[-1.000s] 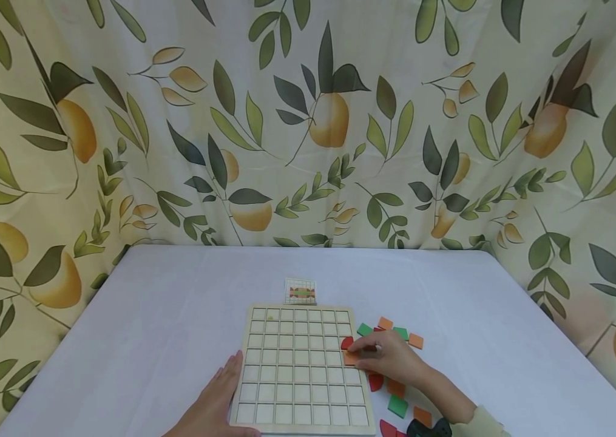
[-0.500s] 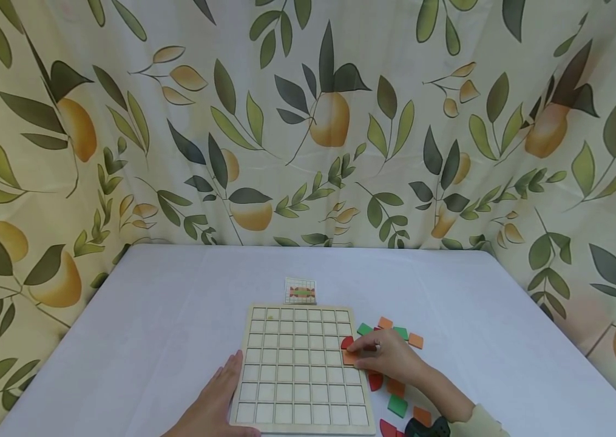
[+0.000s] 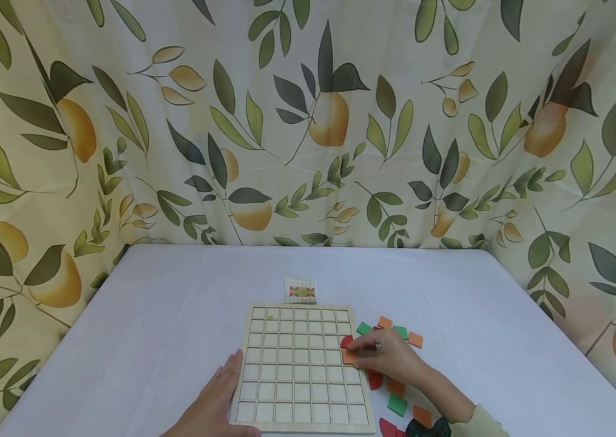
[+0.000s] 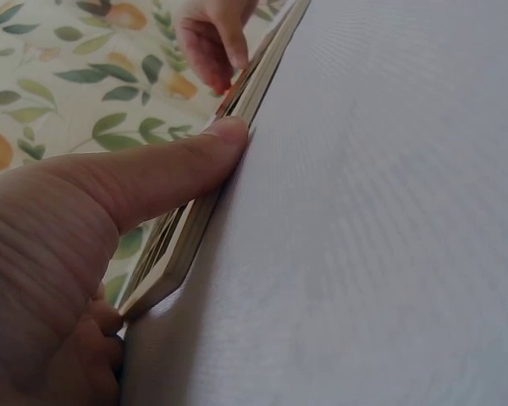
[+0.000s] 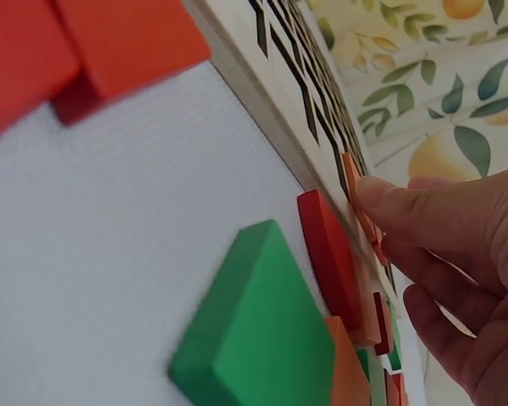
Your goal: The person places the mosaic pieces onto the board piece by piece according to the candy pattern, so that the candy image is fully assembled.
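A wooden grid board [image 3: 293, 371] lies on the table in the head view. My left hand [image 3: 210, 397] lies along its left side, the fingers straight and the thumb against the near edge, as the left wrist view shows too. At the board's right side, my right hand [image 3: 392, 356] pinches an orange square tile [image 3: 348, 357] at the grid's right column. Just beyond that tile, a red rounded piece [image 3: 346, 342] sits in the same column. In the right wrist view the thumb touches the orange tile's edge; the fingertips are partly hidden.
Loose green [image 3: 397, 405], orange [image 3: 422, 416] and red [image 3: 388, 428] pieces lie right of the board, some under the right hand. A small patterned card [image 3: 302, 291] stands behind the board. A black object [image 3: 429, 428] is near the right wrist. A leaf-print curtain surrounds the table.
Almost nothing differs. The orange tile has shifted very slightly left at the right column; both hands stay nearly where they were.
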Motion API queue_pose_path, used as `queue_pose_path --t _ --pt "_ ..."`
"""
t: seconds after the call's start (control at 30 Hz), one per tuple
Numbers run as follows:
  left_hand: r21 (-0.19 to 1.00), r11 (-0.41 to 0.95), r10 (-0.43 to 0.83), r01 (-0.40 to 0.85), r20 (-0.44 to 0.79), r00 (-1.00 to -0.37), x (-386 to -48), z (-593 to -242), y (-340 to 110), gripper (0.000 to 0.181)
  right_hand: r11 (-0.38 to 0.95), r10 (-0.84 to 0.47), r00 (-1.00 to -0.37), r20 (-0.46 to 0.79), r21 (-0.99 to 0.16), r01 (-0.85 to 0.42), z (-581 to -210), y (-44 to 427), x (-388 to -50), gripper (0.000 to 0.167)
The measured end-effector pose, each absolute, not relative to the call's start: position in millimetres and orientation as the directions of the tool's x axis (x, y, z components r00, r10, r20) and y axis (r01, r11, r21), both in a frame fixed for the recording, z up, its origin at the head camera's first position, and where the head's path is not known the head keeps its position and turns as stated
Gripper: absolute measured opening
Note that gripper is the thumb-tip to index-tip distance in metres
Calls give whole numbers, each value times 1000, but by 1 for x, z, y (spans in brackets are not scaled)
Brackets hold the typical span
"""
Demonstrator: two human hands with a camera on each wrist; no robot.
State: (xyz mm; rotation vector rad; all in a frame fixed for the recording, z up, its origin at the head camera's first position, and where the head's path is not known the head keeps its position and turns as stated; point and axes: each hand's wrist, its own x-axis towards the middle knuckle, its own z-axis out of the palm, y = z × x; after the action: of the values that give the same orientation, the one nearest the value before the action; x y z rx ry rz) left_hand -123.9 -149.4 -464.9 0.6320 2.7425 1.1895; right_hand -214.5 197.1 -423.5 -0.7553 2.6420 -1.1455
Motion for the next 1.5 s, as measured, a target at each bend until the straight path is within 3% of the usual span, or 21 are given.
queue_pose_path --t 0.47,0.67,0.87,1.23,1.5 --pt "706 624 393 335 87 -915 -123 -465 -149 127 676 -391 -920 -31 -688 -264 -414 219 -182 19" --pt "706 625 394 333 82 -915 -123 -466 -149 126 666 -409 -911 -47 -698 -263 -414 230 -166 22" --pt "698 623 406 353 98 -909 -122 -466 -150 125 659 -367 -915 -169 -741 -127 -417 239 -147 26" --pt "706 634 390 316 61 -919 -123 -465 -149 126 626 -392 -880 -268 -778 -42 -422 250 -117 46" --pt "719 632 382 291 38 -923 -122 -464 -148 126 558 -435 -860 -266 -829 -26 -424 249 -107 53"
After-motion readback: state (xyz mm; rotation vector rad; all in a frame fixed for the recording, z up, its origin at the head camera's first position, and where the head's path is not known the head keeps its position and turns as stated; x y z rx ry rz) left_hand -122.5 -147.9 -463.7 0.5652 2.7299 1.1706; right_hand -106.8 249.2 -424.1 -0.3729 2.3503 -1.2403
